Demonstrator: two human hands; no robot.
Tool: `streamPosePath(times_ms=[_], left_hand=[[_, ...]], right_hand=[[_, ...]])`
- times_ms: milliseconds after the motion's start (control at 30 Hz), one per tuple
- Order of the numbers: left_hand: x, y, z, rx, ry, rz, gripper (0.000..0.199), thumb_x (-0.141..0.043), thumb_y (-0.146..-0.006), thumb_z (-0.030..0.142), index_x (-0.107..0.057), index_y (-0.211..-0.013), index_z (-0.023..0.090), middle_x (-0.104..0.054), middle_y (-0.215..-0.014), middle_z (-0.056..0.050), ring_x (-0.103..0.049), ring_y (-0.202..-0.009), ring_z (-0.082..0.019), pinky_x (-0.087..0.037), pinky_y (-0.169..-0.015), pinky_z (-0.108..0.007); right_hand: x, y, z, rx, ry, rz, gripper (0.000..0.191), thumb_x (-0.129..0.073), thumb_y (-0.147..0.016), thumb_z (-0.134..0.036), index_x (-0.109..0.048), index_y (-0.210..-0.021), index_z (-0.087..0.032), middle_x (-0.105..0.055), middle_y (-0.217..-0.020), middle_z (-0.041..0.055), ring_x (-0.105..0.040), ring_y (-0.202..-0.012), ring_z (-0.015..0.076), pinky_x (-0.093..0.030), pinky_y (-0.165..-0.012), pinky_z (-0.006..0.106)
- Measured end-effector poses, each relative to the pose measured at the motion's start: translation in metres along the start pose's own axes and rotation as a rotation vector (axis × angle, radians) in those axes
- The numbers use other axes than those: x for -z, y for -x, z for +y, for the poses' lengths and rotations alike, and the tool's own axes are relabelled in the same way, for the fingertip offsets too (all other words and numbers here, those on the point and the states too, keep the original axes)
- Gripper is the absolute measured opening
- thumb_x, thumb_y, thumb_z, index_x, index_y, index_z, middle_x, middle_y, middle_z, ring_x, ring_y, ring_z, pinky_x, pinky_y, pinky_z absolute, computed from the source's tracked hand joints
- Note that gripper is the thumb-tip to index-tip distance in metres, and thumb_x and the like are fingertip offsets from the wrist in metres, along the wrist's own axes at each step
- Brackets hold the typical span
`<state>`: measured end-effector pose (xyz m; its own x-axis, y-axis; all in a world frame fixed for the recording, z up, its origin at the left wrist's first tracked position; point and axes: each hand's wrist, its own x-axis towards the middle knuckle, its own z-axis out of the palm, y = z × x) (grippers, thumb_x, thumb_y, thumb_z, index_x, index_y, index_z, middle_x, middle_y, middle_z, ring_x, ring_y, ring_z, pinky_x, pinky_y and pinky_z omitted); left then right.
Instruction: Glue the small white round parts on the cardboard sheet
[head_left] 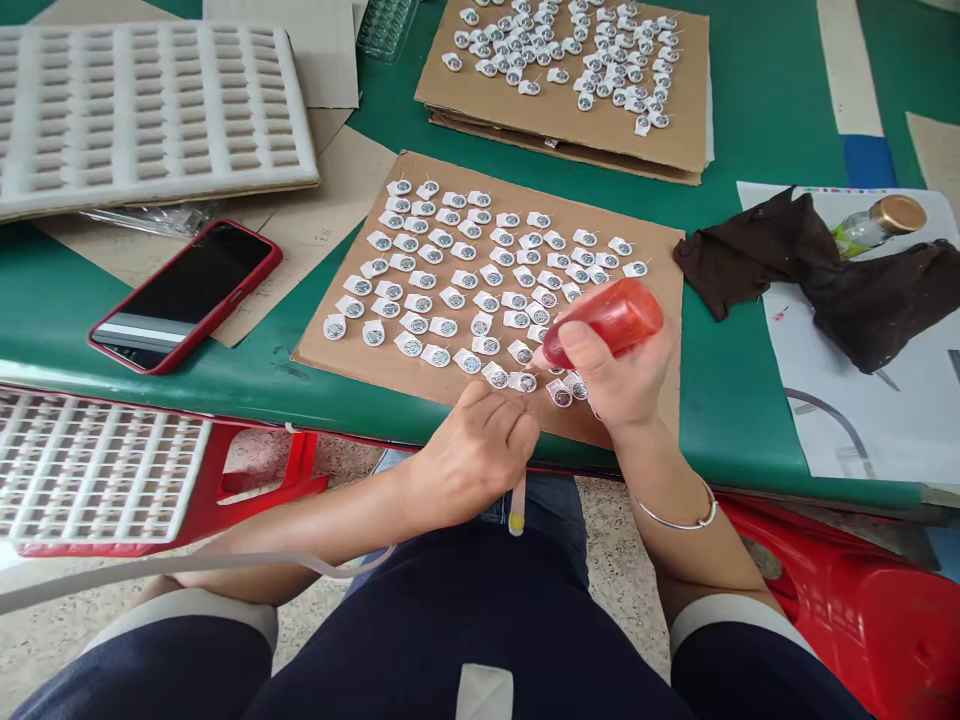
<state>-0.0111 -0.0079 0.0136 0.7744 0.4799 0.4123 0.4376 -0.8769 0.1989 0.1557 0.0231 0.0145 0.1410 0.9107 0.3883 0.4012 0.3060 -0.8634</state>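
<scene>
My right hand (pixel 626 385) is wrapped round a red squeeze bottle (pixel 611 318), tilted with its narrow tip down to the left over the small round parts. These white parts (pixel 442 327) have shiny round centres and tabs, and lie in rough rows on a brown cardboard sheet (pixel 337 362). My left hand (pixel 480 440) is closed at the sheet's front edge, its fingertips by the nearest parts. What its fingers grip is hidden. A thin pale stick with a yellow end (pixel 517 522) shows just below that fist.
A second cardboard stack (pixel 480 95) bears more parts at the back. White slotted trays (pixel 157 110) and a red-cased phone (pixel 187 295) lie left. Dark cloth (pixel 847 290) and a gold-capped jar (pixel 877 225) are right. A pale hose (pixel 187 567) crosses near my left forearm.
</scene>
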Motion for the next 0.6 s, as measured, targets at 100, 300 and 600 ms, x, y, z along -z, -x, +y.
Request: streamPosePath(times_ms=[100,300,600], left_hand=[[-0.001,0.002,0.009,-0.037,-0.127,0.012,0.018,-0.045,-0.082,0.002,-0.048,-0.068,0.012,-0.057,-0.065,-0.008,-0.056,-0.068,-0.020,-0.041,-0.064,-0.034],[-0.002,0.000,0.017,-0.064,-0.234,-0.061,0.016,-0.043,-0.081,0.001,-0.050,-0.070,0.010,-0.061,-0.068,-0.011,-0.057,-0.068,-0.022,-0.039,-0.063,-0.035],[-0.004,-0.001,0.019,-0.065,-0.252,-0.071,0.014,-0.045,-0.081,0.003,-0.051,-0.072,0.010,-0.061,-0.069,-0.010,-0.057,-0.067,-0.021,-0.038,-0.061,-0.034]], right_hand=[[0.000,0.002,-0.004,0.015,0.169,-0.014,0.028,-0.063,-0.072,-0.048,-0.052,-0.075,-0.022,-0.057,-0.064,-0.0004,-0.058,-0.058,0.0146,-0.051,-0.054,0.035],[0.000,0.001,-0.004,0.017,0.262,-0.009,0.032,-0.066,-0.068,-0.049,-0.054,-0.070,-0.020,-0.054,-0.062,0.0003,-0.053,-0.057,0.0141,-0.049,-0.057,0.036],[-0.002,0.000,-0.005,0.081,0.333,-0.020,0.028,-0.064,-0.070,-0.045,-0.054,-0.070,-0.019,-0.057,-0.065,0.0006,-0.054,-0.059,0.0137,-0.048,-0.060,0.034]])
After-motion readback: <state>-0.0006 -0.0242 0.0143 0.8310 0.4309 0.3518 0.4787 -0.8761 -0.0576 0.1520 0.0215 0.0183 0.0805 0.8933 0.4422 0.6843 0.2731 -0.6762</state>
